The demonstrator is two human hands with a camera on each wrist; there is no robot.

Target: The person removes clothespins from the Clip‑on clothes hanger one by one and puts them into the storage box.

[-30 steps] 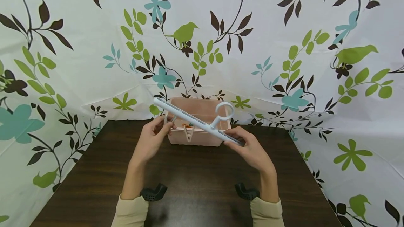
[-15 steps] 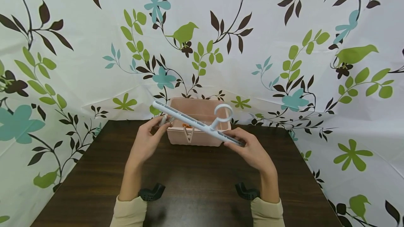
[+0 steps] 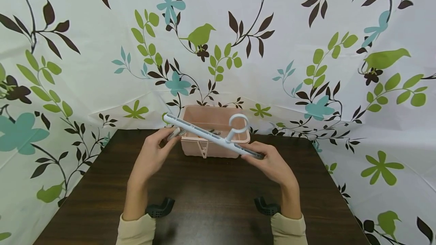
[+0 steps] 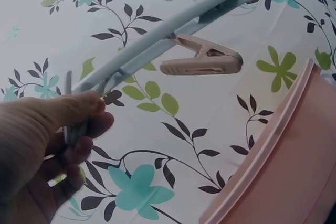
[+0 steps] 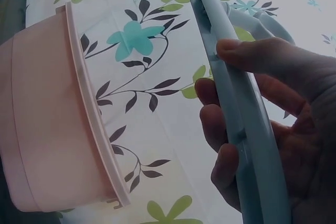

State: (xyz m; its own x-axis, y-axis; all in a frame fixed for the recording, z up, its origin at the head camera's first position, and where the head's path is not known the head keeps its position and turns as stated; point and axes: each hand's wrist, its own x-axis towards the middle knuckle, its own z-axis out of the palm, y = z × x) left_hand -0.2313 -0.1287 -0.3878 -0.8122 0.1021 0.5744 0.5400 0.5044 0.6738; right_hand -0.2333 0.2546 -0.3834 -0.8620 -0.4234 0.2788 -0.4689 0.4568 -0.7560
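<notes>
A light blue hanger (image 3: pixel 204 134) with a round hook (image 3: pixel 239 123) is held up at a slant, its left end higher. My right hand (image 3: pixel 272 162) grips its lower right end, fingers wrapped around the bar in the right wrist view. With thumb and fingers, my left hand (image 3: pixel 150 162) pinches a grayish clothespin (image 3: pixel 175 133) right at the hanger's left end. In the left wrist view the thumb partly covers this clothespin. A pinkish-beige clothespin (image 4: pixel 202 66) hangs from the middle of the bar, its other end pointing away from the hanger.
Behind the hanger stands a pink bin (image 3: pixel 225 151) on the dark wooden table (image 3: pixel 211 188). Small items (image 3: pixel 214 132) show inside it, partly hidden by the hanger. A floral cloth (image 3: pixel 218 18) covers the wall behind. Black camera mounts (image 3: pixel 267 206) sit at both wrists.
My left hand has moved left and slightly down with its clothespin. The hanger's left end has dipped a little; my right hand keeps its grip almost in place.
</notes>
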